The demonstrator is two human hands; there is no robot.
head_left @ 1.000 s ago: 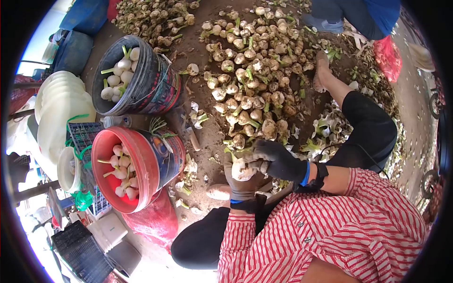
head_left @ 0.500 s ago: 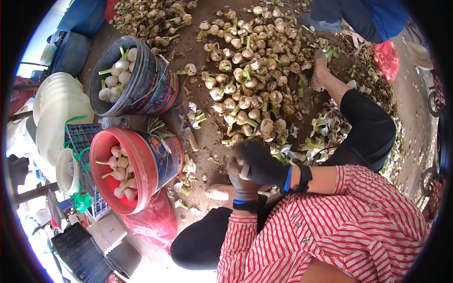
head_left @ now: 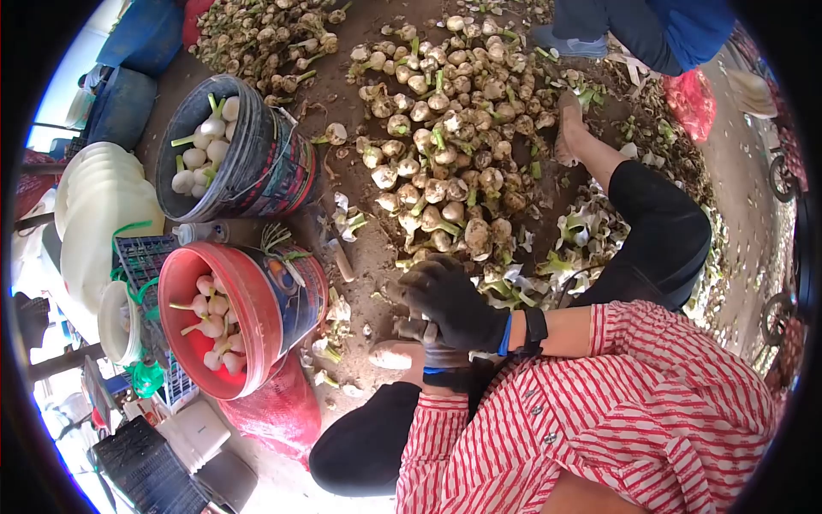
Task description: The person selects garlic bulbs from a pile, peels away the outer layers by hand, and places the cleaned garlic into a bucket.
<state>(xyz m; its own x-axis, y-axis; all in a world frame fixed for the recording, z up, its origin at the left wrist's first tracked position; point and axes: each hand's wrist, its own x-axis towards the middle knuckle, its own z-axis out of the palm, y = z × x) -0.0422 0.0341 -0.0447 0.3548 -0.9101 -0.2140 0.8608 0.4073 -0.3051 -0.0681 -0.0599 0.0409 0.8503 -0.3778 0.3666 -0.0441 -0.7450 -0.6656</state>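
Note:
My right hand, in a dark soiled glove, has its fingers curled over the top of my left hand. Below it my left hand, in a greyish glove, is partly covered, with its fingertips bent. Whatever lies between the two hands is hidden. Just beyond them spreads a heap of soil-covered bulbs with short green stems. To the left a red bucket lies tilted with peeled whitish bulbs in it. Above it a dark bucket holds more peeled white bulbs.
Peeled skins and leaves litter the ground by my bent leg. A red mesh sack lies under the red bucket. Crates and pale containers stand at the left. Another person's leg and shoe show at the top right.
My right hand has risen slightly and turned, its fingers now clearer over my left hand. The whole view has shifted a little.

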